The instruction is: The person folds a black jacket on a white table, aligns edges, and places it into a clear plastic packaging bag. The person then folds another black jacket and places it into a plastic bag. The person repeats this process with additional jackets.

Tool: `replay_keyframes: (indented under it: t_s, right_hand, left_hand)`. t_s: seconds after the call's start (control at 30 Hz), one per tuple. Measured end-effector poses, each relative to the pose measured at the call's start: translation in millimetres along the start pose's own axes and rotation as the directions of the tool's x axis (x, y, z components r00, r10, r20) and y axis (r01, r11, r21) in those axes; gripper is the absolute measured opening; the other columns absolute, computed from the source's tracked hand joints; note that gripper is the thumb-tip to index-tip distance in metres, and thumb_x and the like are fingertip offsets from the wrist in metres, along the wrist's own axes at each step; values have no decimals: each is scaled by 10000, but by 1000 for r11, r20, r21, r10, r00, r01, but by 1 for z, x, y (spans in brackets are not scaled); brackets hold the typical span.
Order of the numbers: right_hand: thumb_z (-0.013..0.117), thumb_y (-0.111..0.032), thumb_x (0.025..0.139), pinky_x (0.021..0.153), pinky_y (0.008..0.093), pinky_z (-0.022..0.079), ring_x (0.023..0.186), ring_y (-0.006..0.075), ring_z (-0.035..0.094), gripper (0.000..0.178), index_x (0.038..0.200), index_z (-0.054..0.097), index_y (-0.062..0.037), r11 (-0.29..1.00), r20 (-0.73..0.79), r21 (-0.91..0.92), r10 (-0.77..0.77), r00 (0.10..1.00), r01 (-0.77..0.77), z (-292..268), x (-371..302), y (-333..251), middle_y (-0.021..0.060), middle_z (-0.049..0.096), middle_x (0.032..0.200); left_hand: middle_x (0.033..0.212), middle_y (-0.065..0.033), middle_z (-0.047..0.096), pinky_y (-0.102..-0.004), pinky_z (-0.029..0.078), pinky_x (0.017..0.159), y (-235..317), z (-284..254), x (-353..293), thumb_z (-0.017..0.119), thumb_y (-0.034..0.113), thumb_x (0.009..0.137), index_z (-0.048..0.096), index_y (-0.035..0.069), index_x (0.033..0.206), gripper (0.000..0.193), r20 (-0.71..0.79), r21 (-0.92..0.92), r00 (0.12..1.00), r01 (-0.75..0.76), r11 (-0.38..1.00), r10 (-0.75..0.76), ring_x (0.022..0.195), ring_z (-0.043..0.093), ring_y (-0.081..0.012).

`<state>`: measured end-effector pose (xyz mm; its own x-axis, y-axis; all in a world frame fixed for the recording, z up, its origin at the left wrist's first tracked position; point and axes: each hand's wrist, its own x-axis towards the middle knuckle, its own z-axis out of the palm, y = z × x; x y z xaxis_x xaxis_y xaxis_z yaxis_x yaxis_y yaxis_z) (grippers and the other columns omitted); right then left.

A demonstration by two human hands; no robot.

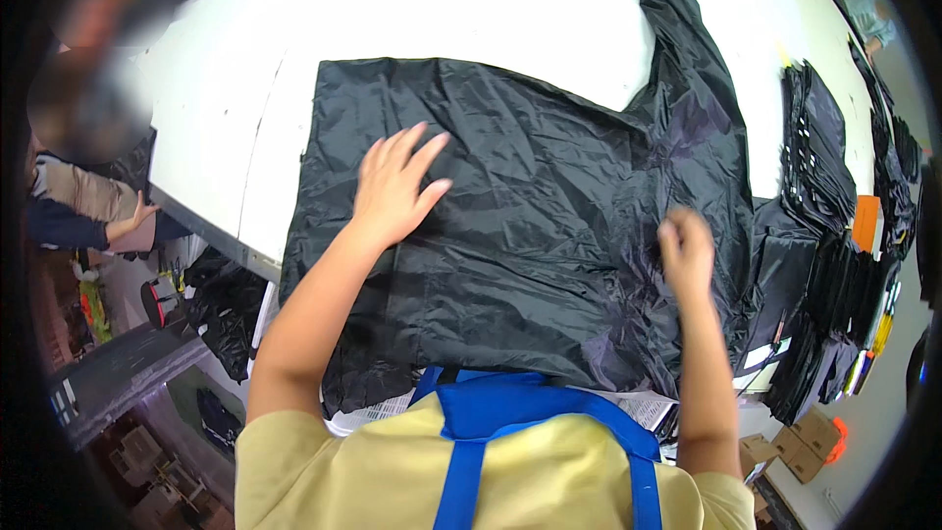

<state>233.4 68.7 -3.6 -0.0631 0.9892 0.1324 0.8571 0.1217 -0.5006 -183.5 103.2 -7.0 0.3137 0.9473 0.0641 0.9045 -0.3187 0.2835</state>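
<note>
head view: left hand (394, 188) splayed on black fabric (520, 236); right hand (689, 250) curled, blurred.

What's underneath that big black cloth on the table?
Around the black cloth, the white table shows beyond its far edge, and printed paper peeks out along its near edge. Whatever lies beneath the middle is covered and cannot be seen.

Left grip (391, 194) lies spread on black fabric (520, 226), right grip (688, 250) blurred over it.
</note>
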Motion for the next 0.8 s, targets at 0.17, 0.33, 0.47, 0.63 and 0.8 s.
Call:
replay_keyframes:
  t_s: [0.17,0.33,0.47,0.63,0.8]
  right_hand:
    - [655,-323,844,930,454,427,1110,393,520,500,1219,515,-24,893,-251,-433,12,968,-123,-10,163,119,227,545,1202]
    - [629,-598,781,985,423,410,1203,365,500,822,1318,472,4,899,-243,-367,157,957,-241,-3,302,119,260,520,1281]
    - [650,-536,791,882,374,487,981,371,630,801,1230,502,119,903,142,-411,195,970,-122,30,356,129,274,623,1101]
    - [548,-345,926,735,313,538,747,219,668,399,1035,645,27,495,277,631,575,770,-597,-2,343,138,115,697,917]
    - [438,-323,994,914,397,506,1021,274,637,410,1186,552,21,221,140,939,457,878,-265,-104,271,107,163,626,1163]
  left_hand:
    - [1555,-32,186,-575,102,1126,-1,60,86,507,472,900,375,349,1414,545,84,209,994,54,977,-73,1417,126,-383]
    - [1547,-49,206,-564,102,1127,0,59,89,532,455,884,402,326,1405,552,113,232,991,46,972,-74,1409,153,-380]
    - [1491,-106,289,-583,158,1098,4,59,89,586,386,859,449,221,1378,562,55,269,998,-9,963,-6,1366,229,-403]
    - [1212,-98,542,-431,398,1008,118,53,133,712,212,749,535,132,1263,550,-57,-427,871,-464,776,488,1142,511,-297]
    - [1463,-97,368,-448,277,1102,170,127,168,573,391,874,417,195,1399,582,-33,-315,873,-471,824,487,1358,319,-288]
